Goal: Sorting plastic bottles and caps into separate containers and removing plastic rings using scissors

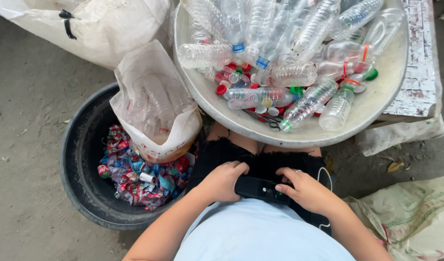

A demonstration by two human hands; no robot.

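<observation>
Both hands are on a small black device (260, 189) resting in the lap: left hand (222, 181) curled around its left end, right hand (306, 189) gripping the other. Big basin (386, 92) of empty plastic bottles (299, 72) sits just ahead.

The black device (260, 189) on the lap is mostly covered: the left hand (222, 181) hides its left end and the right hand (306, 191) its right end, so its full shape cannot be told, and the small green marks on it are too tiny to make out. The big pale basin (377, 104) is cut off by the top edge, as are the uppermost clear bottles (299, 29). Bottles inside the white sack (154, 96) show only as faint outlines. The sack hides part of the black tub (77, 164). Both forearms run off the bottom edge.
</observation>
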